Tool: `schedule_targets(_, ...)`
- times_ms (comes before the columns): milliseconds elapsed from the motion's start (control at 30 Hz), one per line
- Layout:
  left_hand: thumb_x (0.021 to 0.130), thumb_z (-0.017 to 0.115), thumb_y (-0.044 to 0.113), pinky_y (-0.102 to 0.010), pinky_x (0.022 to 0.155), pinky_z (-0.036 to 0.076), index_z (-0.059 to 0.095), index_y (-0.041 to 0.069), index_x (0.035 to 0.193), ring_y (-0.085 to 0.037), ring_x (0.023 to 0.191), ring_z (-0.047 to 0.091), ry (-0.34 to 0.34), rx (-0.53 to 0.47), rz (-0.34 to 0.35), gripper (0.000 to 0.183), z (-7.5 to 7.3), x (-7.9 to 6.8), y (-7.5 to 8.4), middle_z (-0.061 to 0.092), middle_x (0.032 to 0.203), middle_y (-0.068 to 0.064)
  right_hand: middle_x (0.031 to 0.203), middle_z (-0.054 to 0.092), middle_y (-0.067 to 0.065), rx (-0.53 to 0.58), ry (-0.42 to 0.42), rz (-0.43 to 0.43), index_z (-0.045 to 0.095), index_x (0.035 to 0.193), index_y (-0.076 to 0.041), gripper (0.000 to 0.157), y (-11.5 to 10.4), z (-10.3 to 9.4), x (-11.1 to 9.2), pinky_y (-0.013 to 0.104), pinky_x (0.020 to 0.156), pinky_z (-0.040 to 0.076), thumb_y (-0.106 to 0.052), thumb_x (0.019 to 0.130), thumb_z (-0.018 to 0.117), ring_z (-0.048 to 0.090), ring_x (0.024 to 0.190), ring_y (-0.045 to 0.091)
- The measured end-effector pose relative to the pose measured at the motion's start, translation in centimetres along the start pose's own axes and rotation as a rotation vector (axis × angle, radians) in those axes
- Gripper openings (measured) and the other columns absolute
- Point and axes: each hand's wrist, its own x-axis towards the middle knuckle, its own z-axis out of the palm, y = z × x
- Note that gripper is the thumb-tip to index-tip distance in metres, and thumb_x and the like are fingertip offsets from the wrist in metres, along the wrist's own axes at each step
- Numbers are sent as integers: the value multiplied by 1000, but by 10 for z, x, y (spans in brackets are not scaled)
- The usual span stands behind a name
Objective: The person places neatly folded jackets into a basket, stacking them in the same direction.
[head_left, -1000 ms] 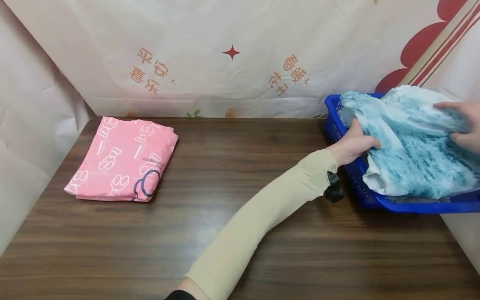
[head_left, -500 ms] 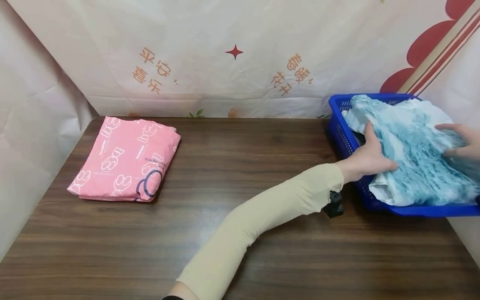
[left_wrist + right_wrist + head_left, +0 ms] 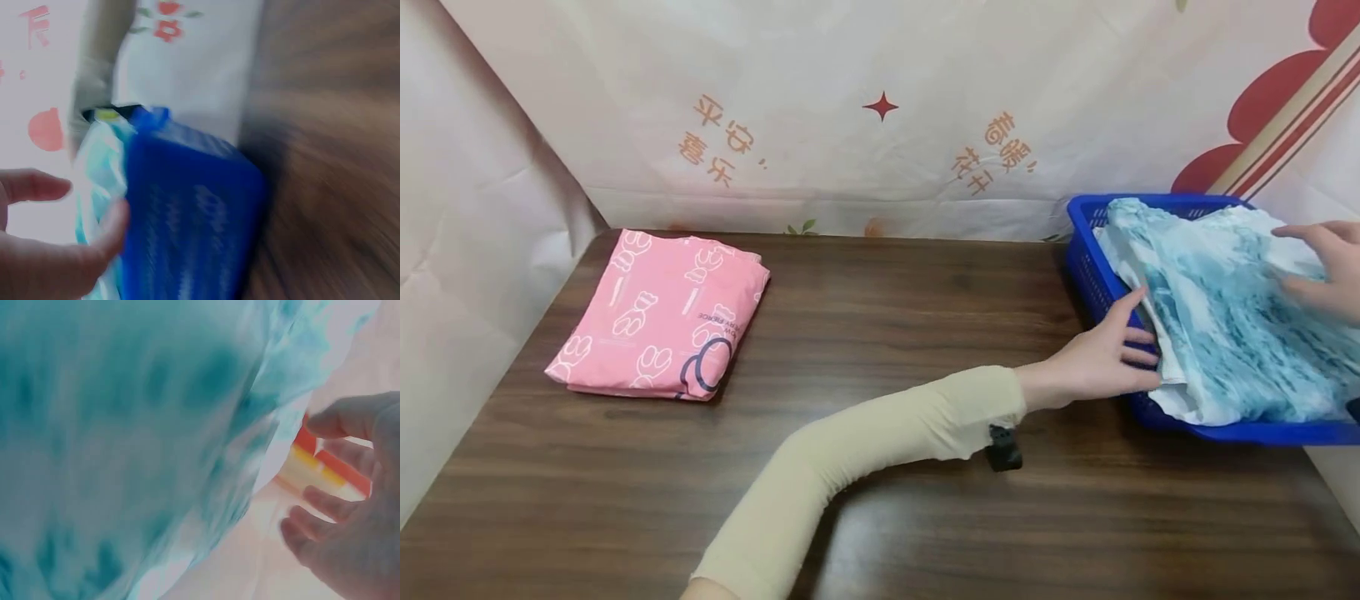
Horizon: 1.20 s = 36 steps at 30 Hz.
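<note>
A teal-and-white patterned cloth (image 3: 1240,308) lies in a blue plastic basket (image 3: 1093,267) at the right of the head view. Beside the basket's left rim is my left hand (image 3: 1101,354), its fingers spread and apart from one another at the cloth's edge. Over the cloth's right part hovers my right hand (image 3: 1333,267), cut off by the frame edge. The right wrist view shows that right hand (image 3: 356,481) with relaxed fingers and nothing held, a gap between it and the cloth (image 3: 125,437). Motion blurs the left wrist view, where the basket (image 3: 187,219) stands near my fingers.
A folded pink cloth or bag (image 3: 658,317) with white bear outlines lies at the left of the brown wooden table (image 3: 910,317). A pale printed curtain (image 3: 820,100) hangs behind the table's back edge and at both sides.
My left hand has let go of the cloth and drawn back left and toward me. The cloth has settled flatter in the basket. My right hand has lifted slightly off it.
</note>
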Motion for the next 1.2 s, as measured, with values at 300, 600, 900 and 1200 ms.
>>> schedule_targets(300,88,61,-12,-29,77,54,27,18,153,-30,97,66,-58,-103,3,79,-48,-23,-51,53,132,-22,134,28,40,-67,54,-162,41,134,4,55,-70,-2,-5,76,87,28,2,83,61,26,114,57)
schedule_targets(600,93,54,-9,-33,80,54,26,13,153,-28,97,65,-62,-120,-48,70,-80,-38,-70,48,136,-25,132,40,35,40,89,-343,45,135,3,54,-122,-3,-7,73,83,36,3,85,64,35,116,52)
schedule_targets(900,94,51,-8,-33,80,54,32,9,151,-29,96,65,-28,-117,-69,62,-102,-54,-73,51,133,-24,129,49,31,109,75,-483,50,134,1,48,-163,-1,-7,69,88,36,1,88,62,44,115,50)
schedule_targets(1200,94,49,-8,-37,81,54,35,4,148,-35,100,64,5,-56,-79,57,-123,-74,-76,50,133,-25,125,55,22,180,59,-614,58,127,-5,44,-194,18,-16,57,78,44,4,85,66,54,101,35)
